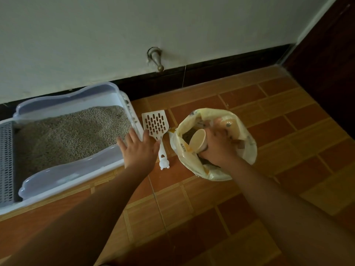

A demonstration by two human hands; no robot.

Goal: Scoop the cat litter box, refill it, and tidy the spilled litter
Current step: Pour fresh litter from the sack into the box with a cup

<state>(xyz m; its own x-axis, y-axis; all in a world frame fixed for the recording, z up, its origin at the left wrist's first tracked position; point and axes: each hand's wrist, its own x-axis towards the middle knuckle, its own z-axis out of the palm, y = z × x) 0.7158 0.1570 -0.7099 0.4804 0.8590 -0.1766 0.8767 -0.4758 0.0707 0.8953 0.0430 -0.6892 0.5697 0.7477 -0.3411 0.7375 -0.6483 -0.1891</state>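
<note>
Litter box (67,170) sits on the floor, right against the wall (172,25). The floor (249,189) has orange and brown tiles with thin lines between them. A dark strip (211,73) runs along the bottom of the pale wall, and a small metal door stop (156,60) sticks out above it.

The box is smooth, light plastic with wavy edges and a gray grid (6,160) at one end. Grainy gray litter (73,131) fills it. The left hand (138,150) lies flat on the box's corner, fingers spread out.

A white plastic scoop (156,123) with long holes lies on the tiles between the box and a crinkly yellow bag (247,150). The right hand (219,148) reaches into the bag and grips a round paper cup (198,141).
</note>
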